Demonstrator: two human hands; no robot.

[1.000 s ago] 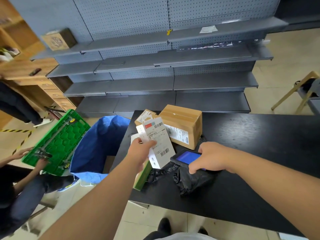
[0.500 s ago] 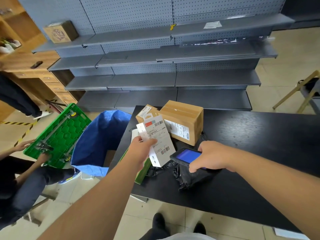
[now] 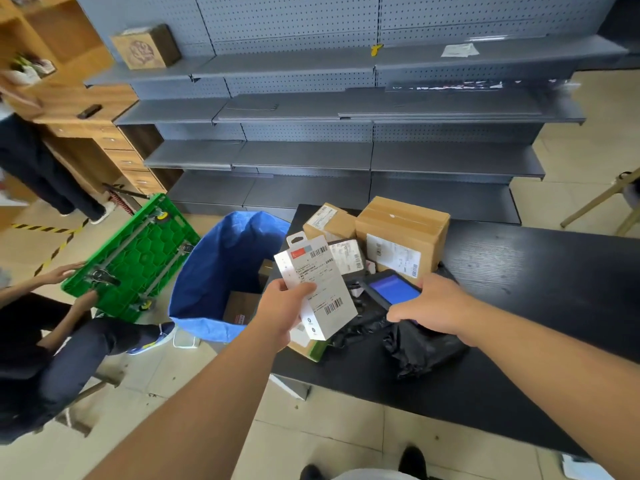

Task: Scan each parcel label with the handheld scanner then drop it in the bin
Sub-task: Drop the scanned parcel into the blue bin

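Beside the counter [image 3: 519, 271] edge, left hand [image 3: 282, 308] grips one white parcel [image 3: 317, 289], right hand [image 3: 438, 304] clutches one scanner [image 3: 391, 289], two cardboard boxes [image 3: 401, 233] behind.

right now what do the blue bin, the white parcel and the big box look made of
Blue bin: soft woven plastic or fabric, by its sagging, folded rim. White parcel: thin matte card, probably, with crisp edges and a hang tab. Big box: brown corrugated cardboard, taped on top.
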